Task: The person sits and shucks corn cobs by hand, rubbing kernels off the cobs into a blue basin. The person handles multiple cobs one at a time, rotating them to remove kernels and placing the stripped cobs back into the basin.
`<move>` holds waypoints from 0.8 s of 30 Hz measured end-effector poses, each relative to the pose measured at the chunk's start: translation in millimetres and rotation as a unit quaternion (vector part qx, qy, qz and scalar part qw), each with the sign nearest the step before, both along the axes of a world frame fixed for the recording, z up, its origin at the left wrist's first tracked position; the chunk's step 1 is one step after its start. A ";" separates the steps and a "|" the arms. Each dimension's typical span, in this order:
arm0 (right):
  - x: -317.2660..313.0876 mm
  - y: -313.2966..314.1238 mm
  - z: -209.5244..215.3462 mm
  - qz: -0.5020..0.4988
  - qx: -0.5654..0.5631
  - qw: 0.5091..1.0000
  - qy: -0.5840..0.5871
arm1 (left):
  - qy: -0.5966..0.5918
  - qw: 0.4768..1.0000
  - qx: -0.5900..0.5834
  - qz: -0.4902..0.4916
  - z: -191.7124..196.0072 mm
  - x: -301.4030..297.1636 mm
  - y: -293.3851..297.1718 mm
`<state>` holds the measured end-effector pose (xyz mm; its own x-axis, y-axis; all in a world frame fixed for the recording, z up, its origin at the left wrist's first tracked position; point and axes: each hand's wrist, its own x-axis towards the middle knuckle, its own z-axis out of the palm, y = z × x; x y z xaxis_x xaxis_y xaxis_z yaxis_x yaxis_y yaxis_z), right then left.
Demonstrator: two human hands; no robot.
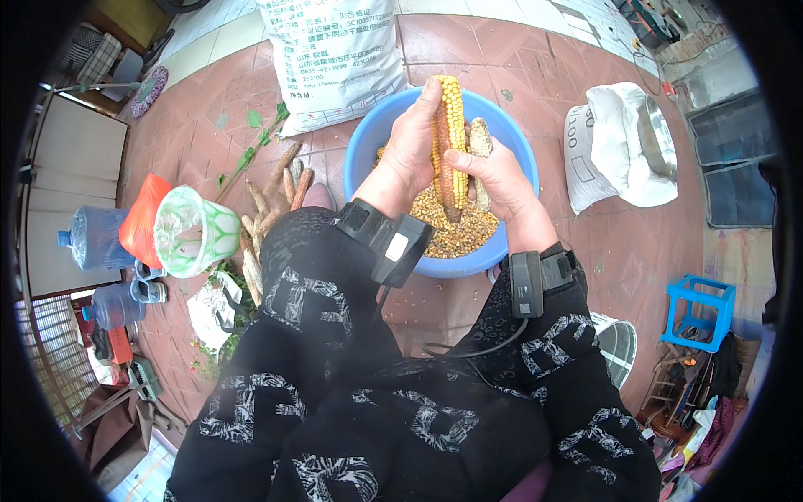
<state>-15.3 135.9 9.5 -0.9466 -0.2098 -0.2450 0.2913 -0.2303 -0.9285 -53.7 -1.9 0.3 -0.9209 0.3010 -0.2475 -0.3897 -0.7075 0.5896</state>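
Note:
My left hand (pixel 408 146) is closed around an ear of corn (pixel 453 113), which stands nearly upright over a blue basin (pixel 525 142). Yellow kernels cover most of the ear, but a reddish strip along its left side is bare. In my right hand (pixel 500 174) is a stripped corn cob (pixel 480 138), its pale ends showing above and below the fingers. The right thumb presses against the kernels of the ear. Loose kernels (pixel 460 236) lie in the basin below both hands. The right fingers are partly hidden behind the ear.
Several stripped cobs (pixel 266 219) lie on the tiled floor (pixel 535 50), left of the basin. A full white sack (pixel 335 67) stands behind, and an open one (pixel 623 151) is at right. A green-white bin (pixel 194 230) stands left, a blue stool frame (pixel 701 311) far right.

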 end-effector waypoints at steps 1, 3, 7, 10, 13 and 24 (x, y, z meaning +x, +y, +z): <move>0.6 0.1 -1.7 0.006 0.004 1.000 0.000 | 0.007 1.000 -0.024 0.001 0.4 -0.3 -1.2; 1.7 -1.6 -5.0 0.010 0.024 1.000 0.011 | 0.032 0.995 -0.090 0.029 1.5 0.3 -1.3; 6.1 -7.4 -5.9 0.005 0.071 0.997 0.030 | 0.080 0.972 -0.203 0.087 0.6 0.6 0.9; 10.2 -9.6 -1.4 0.009 0.056 0.998 0.019 | 0.091 0.963 -0.239 0.085 -6.2 0.0 1.5; 13.7 -9.5 2.8 -0.004 0.039 0.999 0.026 | 0.109 0.931 -0.338 0.080 -10.3 -3.5 1.4; 14.6 -4.4 -3.7 -0.006 0.108 0.993 0.039 | 0.075 0.983 -0.167 0.037 5.1 0.0 -1.4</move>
<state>-0.6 131.6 5.8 -0.9666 -0.1487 -0.2087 0.2149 -0.0271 -0.9763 -53.7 -3.3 5.4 -0.9706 0.1578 -0.1817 -0.2366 -0.4886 0.8398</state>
